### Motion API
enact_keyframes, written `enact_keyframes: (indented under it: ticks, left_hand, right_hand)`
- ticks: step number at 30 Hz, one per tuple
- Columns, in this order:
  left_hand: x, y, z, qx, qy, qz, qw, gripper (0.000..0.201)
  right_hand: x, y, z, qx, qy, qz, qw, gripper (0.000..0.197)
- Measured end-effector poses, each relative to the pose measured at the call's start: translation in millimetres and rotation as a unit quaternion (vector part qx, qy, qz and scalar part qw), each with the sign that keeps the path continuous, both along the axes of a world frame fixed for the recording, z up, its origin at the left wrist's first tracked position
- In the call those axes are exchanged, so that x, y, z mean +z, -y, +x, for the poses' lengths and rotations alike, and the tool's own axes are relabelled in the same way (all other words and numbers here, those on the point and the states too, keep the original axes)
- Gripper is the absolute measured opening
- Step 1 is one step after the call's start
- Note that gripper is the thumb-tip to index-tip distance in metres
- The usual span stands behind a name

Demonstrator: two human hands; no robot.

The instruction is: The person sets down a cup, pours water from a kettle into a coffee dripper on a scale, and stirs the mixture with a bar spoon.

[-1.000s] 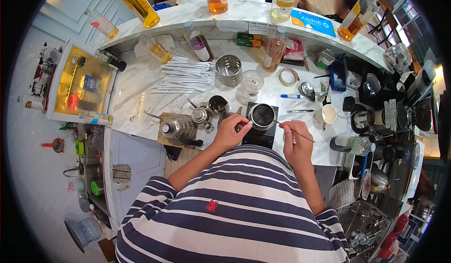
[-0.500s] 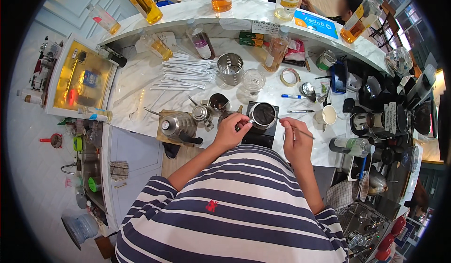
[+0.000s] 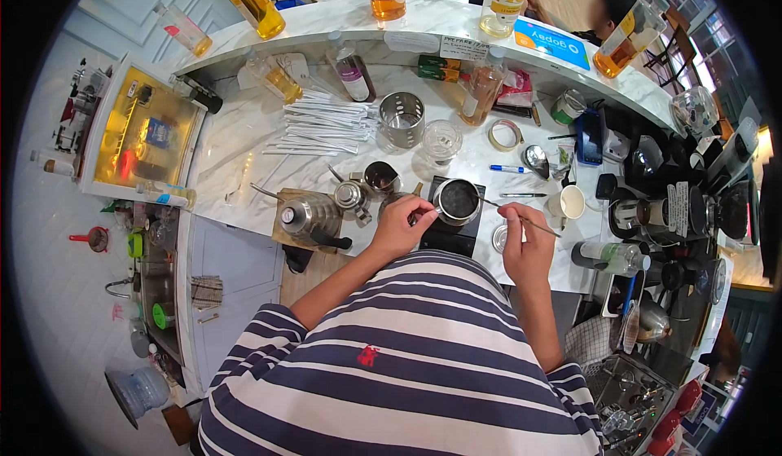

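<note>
In front of my body, a round metal cup (image 3: 459, 202) with dark contents sits on a flat black scale (image 3: 446, 239). My left hand (image 3: 402, 228) is closed at the cup's left side, its fingers pinching the handle. My right hand (image 3: 528, 248) holds a long thin metal spoon (image 3: 538, 226) by its stem. The spoon's far end reaches the cup's right rim; its tip is too small to make out. A small round metal piece (image 3: 500, 238) lies on the counter beside my right fingers. Left of the cup stand a dark-filled metal pitcher (image 3: 380, 177) and a small steel pot (image 3: 351, 198).
A gooseneck kettle (image 3: 309, 218) stands on a wooden board at the left. Beyond are wrapped straws (image 3: 326, 126), a perforated steel holder (image 3: 401, 119) and a clear glass (image 3: 442, 140). A paper cup (image 3: 568, 202) and a bottle (image 3: 611, 256) stand right. Another person sits past the raised ledge.
My right hand has moved slightly to the right with the spoon, drawing it outward from the cup. The small metal piece beside it now shows. My left hand stays at the cup.
</note>
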State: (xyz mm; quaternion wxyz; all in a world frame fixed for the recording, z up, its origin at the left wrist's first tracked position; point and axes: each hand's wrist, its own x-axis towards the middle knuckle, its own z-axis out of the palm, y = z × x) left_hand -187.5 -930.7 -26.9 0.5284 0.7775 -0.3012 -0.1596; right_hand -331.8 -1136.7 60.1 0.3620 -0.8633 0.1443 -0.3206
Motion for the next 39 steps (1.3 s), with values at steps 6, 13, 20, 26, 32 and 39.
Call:
enact_keyframes:
  ticks: [6, 13, 20, 26, 32, 39]
  left_hand:
    - [-1.8, -2.1, -1.7, 0.000, 0.012, 0.017, 1.000, 0.016]
    - [16.3, -10.3, -7.0, -0.012, -0.022, 0.012, 1.000, 0.023]
    - [19.6, -15.7, 4.4, -0.034, -0.039, 0.036, 0.998, 0.026]
    - [14.1, -9.6, 13.4, -0.076, -0.016, 0.022, 0.997, 0.026]
    - [2.8, -8.9, 21.9, -0.101, -0.015, 0.040, 0.994, 0.022]
    - [4.8, -6.1, 29.7, -0.141, -0.029, 0.046, 0.988, 0.022]
  right_hand:
    - [2.7, -2.8, 3.9, 0.063, 0.000, -0.012, 0.998, 0.006]
    - [6.4, -2.0, -0.4, 0.028, -0.025, -0.006, 0.999, 0.008]
    - [13.0, -19.8, -2.3, 0.015, -0.048, -0.002, 0.999, 0.014]
    - [18.3, -27.5, -13.2, -0.038, -0.072, 0.044, 0.996, 0.015]
    - [13.4, -42.6, -18.0, -0.043, -0.080, 0.022, 0.996, 0.016]
    - [15.8, -47.4, -23.2, -0.041, -0.082, 0.035, 0.995, 0.014]
